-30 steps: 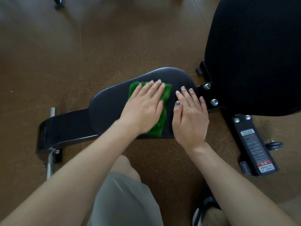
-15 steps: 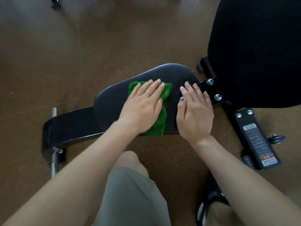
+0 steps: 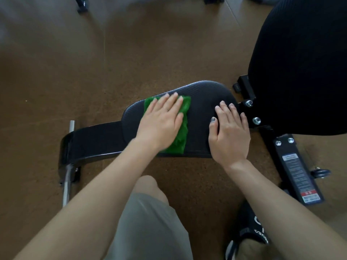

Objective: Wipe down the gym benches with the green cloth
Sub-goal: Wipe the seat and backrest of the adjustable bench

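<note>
green cloth flat on seat pad, frame centre | left hand pressing it, fingers straight | right hand flat on bare pad, right of cloth, holding nothing | pad's long axis left-right; unwiped stretch likely lower left toward narrow end

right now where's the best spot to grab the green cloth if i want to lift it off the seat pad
Take the green cloth at its right-hand strip, the only part clear of the left hand, which lies flat over most of it. Come from the right, across the bare seat pad between the two hands, and pinch its rumpled near-right corner. The right hand is probably nearest.
</note>
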